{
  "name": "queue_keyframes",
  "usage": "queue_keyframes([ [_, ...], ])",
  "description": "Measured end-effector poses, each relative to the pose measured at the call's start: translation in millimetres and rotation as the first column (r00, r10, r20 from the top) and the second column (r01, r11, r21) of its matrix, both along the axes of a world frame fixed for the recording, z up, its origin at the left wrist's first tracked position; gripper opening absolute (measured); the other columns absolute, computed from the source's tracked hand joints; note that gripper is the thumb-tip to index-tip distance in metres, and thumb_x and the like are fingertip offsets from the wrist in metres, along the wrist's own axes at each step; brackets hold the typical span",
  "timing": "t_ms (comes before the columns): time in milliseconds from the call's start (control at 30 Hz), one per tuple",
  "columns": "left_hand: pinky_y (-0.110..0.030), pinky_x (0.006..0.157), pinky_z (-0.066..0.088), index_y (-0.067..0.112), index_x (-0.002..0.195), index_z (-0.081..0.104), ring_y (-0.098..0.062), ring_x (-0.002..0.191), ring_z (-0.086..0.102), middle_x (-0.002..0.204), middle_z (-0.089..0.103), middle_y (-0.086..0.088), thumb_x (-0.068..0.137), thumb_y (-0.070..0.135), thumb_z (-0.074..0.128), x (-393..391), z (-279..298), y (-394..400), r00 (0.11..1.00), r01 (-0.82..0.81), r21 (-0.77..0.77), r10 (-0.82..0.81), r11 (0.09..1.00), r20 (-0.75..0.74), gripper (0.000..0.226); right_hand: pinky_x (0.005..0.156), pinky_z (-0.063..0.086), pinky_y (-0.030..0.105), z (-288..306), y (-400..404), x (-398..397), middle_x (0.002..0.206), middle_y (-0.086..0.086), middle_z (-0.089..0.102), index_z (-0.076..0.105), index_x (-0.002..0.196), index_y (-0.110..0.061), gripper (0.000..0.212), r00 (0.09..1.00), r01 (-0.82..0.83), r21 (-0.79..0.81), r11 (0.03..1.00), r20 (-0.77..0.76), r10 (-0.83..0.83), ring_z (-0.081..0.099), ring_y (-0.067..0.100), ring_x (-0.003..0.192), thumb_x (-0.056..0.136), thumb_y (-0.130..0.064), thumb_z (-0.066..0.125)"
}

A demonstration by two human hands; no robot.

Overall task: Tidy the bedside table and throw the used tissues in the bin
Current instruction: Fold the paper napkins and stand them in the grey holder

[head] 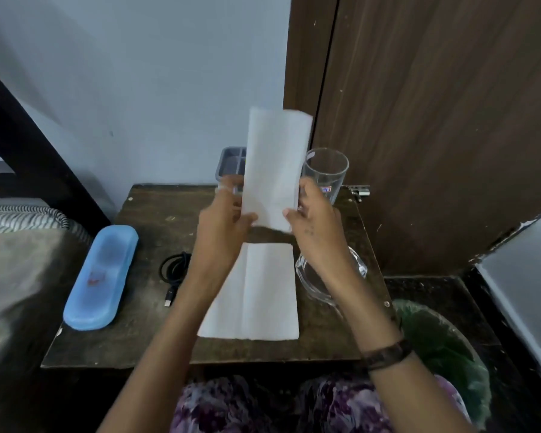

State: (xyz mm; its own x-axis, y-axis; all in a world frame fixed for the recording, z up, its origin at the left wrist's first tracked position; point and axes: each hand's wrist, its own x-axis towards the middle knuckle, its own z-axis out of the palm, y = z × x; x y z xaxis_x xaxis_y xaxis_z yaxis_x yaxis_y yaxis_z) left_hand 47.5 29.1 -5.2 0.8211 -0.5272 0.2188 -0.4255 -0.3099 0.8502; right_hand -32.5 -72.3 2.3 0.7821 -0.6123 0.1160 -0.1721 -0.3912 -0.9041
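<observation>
I hold a folded white tissue (275,164) upright above the dark wooden bedside table (156,332). My left hand (222,226) pinches its lower left corner and my right hand (313,220) pinches its lower right corner. A second white tissue (256,292) lies flat on the table just below my hands. The bin (444,348), lined with a green bag, stands on the floor at the table's right front corner.
A blue plastic case (100,276) and a coiled black cable (174,273) lie on the table's left side. A clear drinking glass (325,173) and a grey box (230,162) stand at the back. A glass dish (313,276) sits right, partly behind my right arm. Bedding lies to the left.
</observation>
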Motion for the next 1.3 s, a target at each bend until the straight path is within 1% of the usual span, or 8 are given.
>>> queue_keyframes([
  [100, -0.014, 0.067, 0.040, 0.008, 0.113, 0.046, -0.018, 0.086, 0.059, 0.096, 0.059, -0.001, 0.083, 0.000, 0.062, 45, 16, -31, 0.993, -0.052, 0.022, 0.049, 0.998, 0.111, 0.035, 0.083, 0.054, 0.047, 15, -23, 44, 0.120, 0.012, 0.060, 0.043, 0.122, -0.012, 0.038, 1.000, 0.002, -0.171, 0.985, 0.012, 0.000, 0.060, 0.029, 0.104, 0.088, 0.003, 0.050],
  [233, -0.028, 0.077, 0.047, 0.004, 0.113, 0.048, -0.027, 0.095, 0.061, 0.108, 0.065, -0.013, 0.080, -0.002, 0.063, 83, 10, -56, 0.994, -0.072, 0.061, 0.067, 0.996, 0.089, 0.037, 0.072, 0.045, 0.029, 14, -42, 83, 0.121, 0.018, 0.059, 0.040, 0.124, -0.005, 0.039, 0.995, -0.019, -0.326, 0.945, -0.102, -0.016, 0.058, 0.033, 0.106, 0.088, 0.003, 0.052],
  [433, -0.048, 0.083, 0.053, 0.007, 0.111, 0.049, -0.036, 0.098, 0.061, 0.109, 0.064, -0.018, 0.078, 0.008, 0.067, 106, -16, -71, 0.975, -0.095, 0.215, 0.046, 0.972, 0.219, 0.038, 0.064, 0.049, 0.035, -5, -54, 102, 0.107, 0.015, 0.064, 0.044, 0.118, -0.007, 0.037, 0.992, 0.041, -0.466, 0.884, -0.089, -0.093, 0.062, 0.032, 0.091, 0.085, 0.002, 0.056],
  [733, -0.038, 0.072, 0.031, 0.003, 0.115, 0.046, -0.037, 0.097, 0.048, 0.107, 0.052, -0.017, 0.080, -0.003, 0.050, 100, -27, -77, 0.829, -0.351, 0.336, 0.123, 0.874, 0.546, 0.036, 0.060, 0.035, 0.035, -15, -49, 113, 0.095, 0.015, 0.066, 0.047, 0.112, -0.005, 0.032, 0.971, 0.078, -0.714, 0.696, -0.104, -0.215, 0.060, 0.035, 0.090, 0.084, 0.008, 0.050],
  [900, -0.040, 0.078, 0.034, 0.004, 0.120, 0.043, -0.038, 0.095, 0.054, 0.119, 0.045, -0.018, 0.080, -0.002, 0.053, 103, -22, -80, 0.869, -0.378, 0.397, 0.172, 0.836, 0.464, 0.041, 0.061, 0.031, 0.032, -20, -49, 116, 0.098, 0.016, 0.066, 0.047, 0.114, -0.003, 0.034, 0.955, 0.033, -0.740, 0.672, -0.174, -0.238, 0.060, 0.034, 0.097, 0.084, 0.011, 0.049],
  [1033, -0.042, 0.082, 0.041, 0.002, 0.112, 0.047, -0.039, 0.099, 0.055, 0.118, 0.048, -0.019, 0.083, 0.014, 0.063, 110, -17, -78, 0.965, -0.189, 0.402, 0.094, 0.896, 0.244, 0.036, 0.063, 0.031, 0.034, -17, -48, 115, 0.105, 0.019, 0.063, 0.047, 0.115, -0.002, 0.035, 0.940, -0.036, -0.751, 0.659, -0.249, -0.233, 0.056, 0.035, 0.104, 0.083, 0.014, 0.046],
  [1167, -0.032, 0.077, 0.040, 0.004, 0.104, 0.050, -0.033, 0.102, 0.055, 0.115, 0.054, -0.019, 0.085, 0.009, 0.056, 116, -12, -67, 0.998, -0.058, 0.205, 0.051, 0.977, 0.040, 0.021, 0.069, 0.036, 0.033, -7, -53, 117, 0.117, 0.018, 0.059, 0.049, 0.120, -0.004, 0.034, 0.929, -0.096, -0.564, 0.820, -0.347, -0.130, 0.054, 0.035, 0.110, 0.086, 0.000, 0.053],
  [1300, -0.038, 0.075, 0.043, 0.006, 0.097, 0.049, -0.034, 0.096, 0.054, 0.110, 0.055, -0.018, 0.084, 0.007, 0.051, 110, -12, -63, 0.995, -0.065, 0.224, 0.047, 0.972, 0.087, 0.013, 0.070, 0.047, 0.034, 4, -59, 119, 0.111, 0.015, 0.063, 0.058, 0.111, -0.004, 0.026, 0.957, -0.028, -0.402, 0.915, -0.276, -0.092, 0.061, 0.034, 0.099, 0.085, -0.012, 0.059],
])
